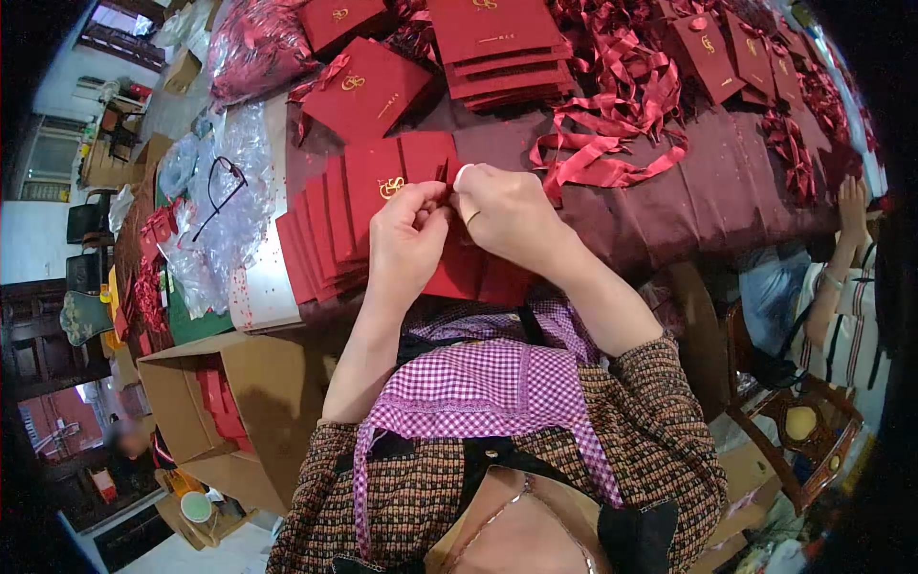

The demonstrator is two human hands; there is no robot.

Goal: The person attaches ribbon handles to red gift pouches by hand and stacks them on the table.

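Both hands meet over red cards [359, 177] with gold lettering, fanned out near the table's front edge. My left hand [411, 230] has its fingers pinched together at the edge of the top card. Close against it on the right, my right hand [507, 210] is curled, with a small white item at its thumb and a ring on one finger. What lies between the fingertips is too small and hidden to name. More red card [454, 277] shows beneath the hands.
Stacks of red cards [497, 48] and loose red ribbons [612, 143] lie across the cloth-covered table [669, 215]. Left are eyeglasses [222, 196] on clear plastic and an open cardboard box [277, 402]. A co-worker's arm [841, 258] rests at the right edge.
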